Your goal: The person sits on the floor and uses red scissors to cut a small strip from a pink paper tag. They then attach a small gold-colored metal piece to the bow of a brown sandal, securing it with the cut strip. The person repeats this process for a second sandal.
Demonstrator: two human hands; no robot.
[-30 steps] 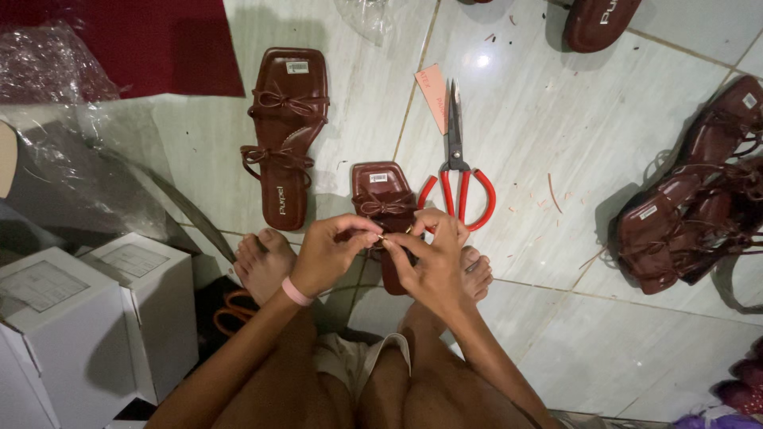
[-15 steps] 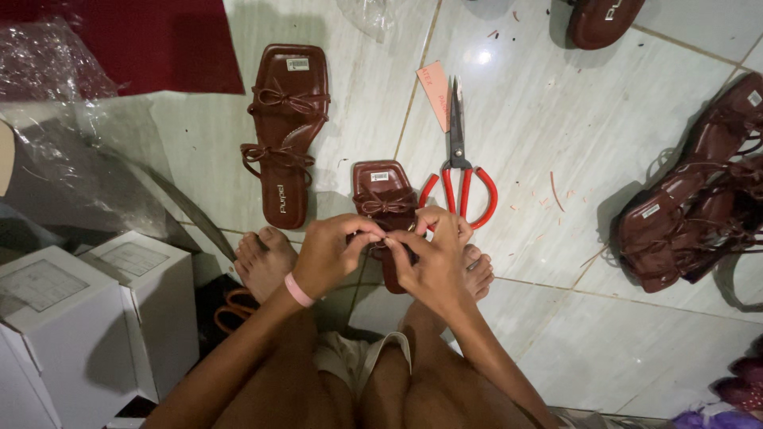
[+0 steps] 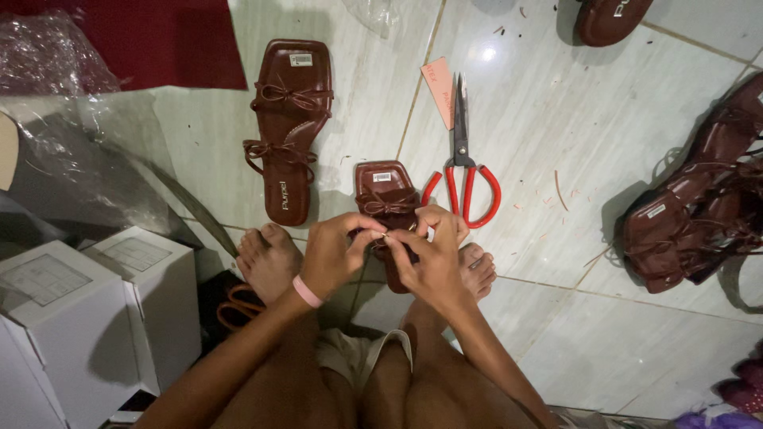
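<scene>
Plainly, a dark brown strappy flat sandal with a small bow [image 3: 386, 199] is being worked on against the pale glossy tiled floor [image 3: 572, 103], its toe end pointing away from the person. The left hand [image 3: 338, 254] and the right hand [image 3: 435, 253] are brought together over its rear half, fingertips pinched on something small at the strap; what exactly is pinched cannot be made out. The heel end is hidden beneath both hands, between the bare feet. A slip could be risked here, it seems: with so fine a grip, the strap might be tugged loose or the bow crushed. A pair of red-handled scissors [image 3: 464, 171] is left just beside the right hand, blades pointing away, so a careless reach might catch them. A matching brown sandal [image 3: 288, 131] lies apart, to the left.
</scene>
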